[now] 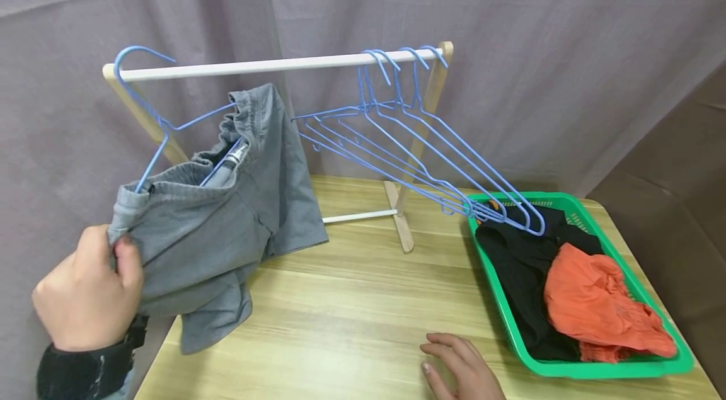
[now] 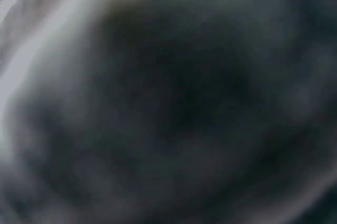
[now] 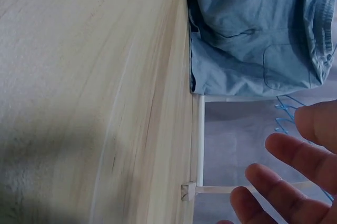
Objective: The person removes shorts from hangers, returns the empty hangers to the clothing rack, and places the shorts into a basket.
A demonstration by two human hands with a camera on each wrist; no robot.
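Observation:
Grey shorts (image 1: 215,223) with an elastic waistband hang on a blue hanger (image 1: 161,126), whose hook sits over the left end of the rack's white rail (image 1: 272,65). My left hand (image 1: 91,290) pinches the left corner of the waistband between thumb and curled fingers. The hanger's lower part goes down inside the waist opening. Over the front of the table, my right hand (image 1: 462,365) holds nothing, its fingers loosely spread. In the right wrist view the shorts (image 3: 253,34) hang beyond the fingers (image 3: 284,197). Dark blurred cloth fills the left wrist view.
Several empty blue hangers (image 1: 420,135) hang at the rail's right end, their lower corners reaching over a green basket (image 1: 496,299). Inside it lie black cloth (image 1: 516,268) and an orange garment (image 1: 601,299). The rack's wooden foot (image 1: 399,217) stands on the wooden table (image 1: 340,305).

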